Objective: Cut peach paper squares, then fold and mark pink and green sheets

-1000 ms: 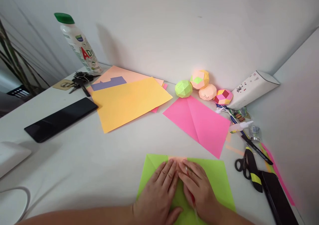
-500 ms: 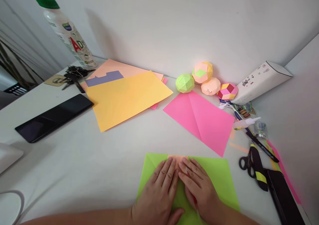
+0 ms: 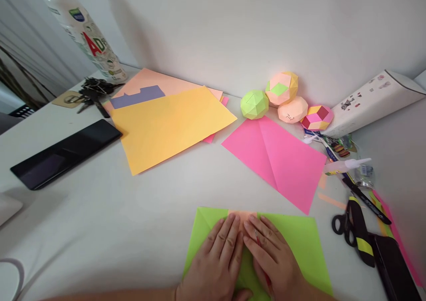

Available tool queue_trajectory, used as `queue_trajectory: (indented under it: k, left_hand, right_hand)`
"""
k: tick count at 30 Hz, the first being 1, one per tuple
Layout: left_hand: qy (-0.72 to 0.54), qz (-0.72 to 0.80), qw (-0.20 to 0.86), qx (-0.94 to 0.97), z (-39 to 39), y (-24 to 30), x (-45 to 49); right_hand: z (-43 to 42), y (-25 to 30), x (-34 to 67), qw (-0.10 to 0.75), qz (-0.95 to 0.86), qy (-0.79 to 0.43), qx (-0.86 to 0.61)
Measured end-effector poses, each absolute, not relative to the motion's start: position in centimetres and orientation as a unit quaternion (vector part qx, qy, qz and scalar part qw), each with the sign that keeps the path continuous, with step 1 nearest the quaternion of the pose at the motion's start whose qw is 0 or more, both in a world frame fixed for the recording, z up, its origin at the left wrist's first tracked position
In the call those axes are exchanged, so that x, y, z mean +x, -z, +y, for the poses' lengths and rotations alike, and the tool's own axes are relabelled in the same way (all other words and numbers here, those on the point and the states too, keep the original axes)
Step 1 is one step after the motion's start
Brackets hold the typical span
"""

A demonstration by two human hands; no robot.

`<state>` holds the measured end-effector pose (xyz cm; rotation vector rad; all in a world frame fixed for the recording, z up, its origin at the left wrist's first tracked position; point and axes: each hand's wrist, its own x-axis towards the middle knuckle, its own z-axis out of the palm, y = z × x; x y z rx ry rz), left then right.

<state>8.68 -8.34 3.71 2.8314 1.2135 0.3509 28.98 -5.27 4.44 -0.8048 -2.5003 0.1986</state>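
Observation:
A green sheet of paper (image 3: pixel 299 243) lies in front of me with a small peach paper piece (image 3: pixel 245 214) at its top edge. My left hand (image 3: pixel 216 254) rests flat on the green sheet, fingers stretched out, their tips touching the peach piece. On the other side, my right hand (image 3: pixel 274 252) presses its fingertips to the same piece. A slim red pen (image 3: pixel 267 281) is tucked between the fingers of that hand; its tip shows above the index finger. Both hands hide the middle of the sheet.
Beyond lie a pink sheet (image 3: pixel 276 159) and a yellow sheet (image 3: pixel 173 128). Paper balls (image 3: pixel 254 104) stand by the wall. Scissors (image 3: pixel 344 225), a cutter (image 3: pixel 366 201) and a glue bottle (image 3: pixel 346 165) are at right. At left are a phone (image 3: pixel 66 154), keys (image 3: pixel 95 90) and a bottle (image 3: pixel 88 39).
The camera view has shifted slightly, so the surroundings sit a little differently in the picture. Both hands remain on the green sheet at the peach piece, with the fingers nearly unmoved.

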Motion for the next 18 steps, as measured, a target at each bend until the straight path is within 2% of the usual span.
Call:
queue_trajectory:
  k: [18]
  left_hand:
    - [-0.164, 0.397, -0.044, 0.902, -7.94, -3.52, 8.86]
  right_hand:
    - [-4.57, -4.98, 28.71, 0.239, -0.931, -0.032, -0.275]
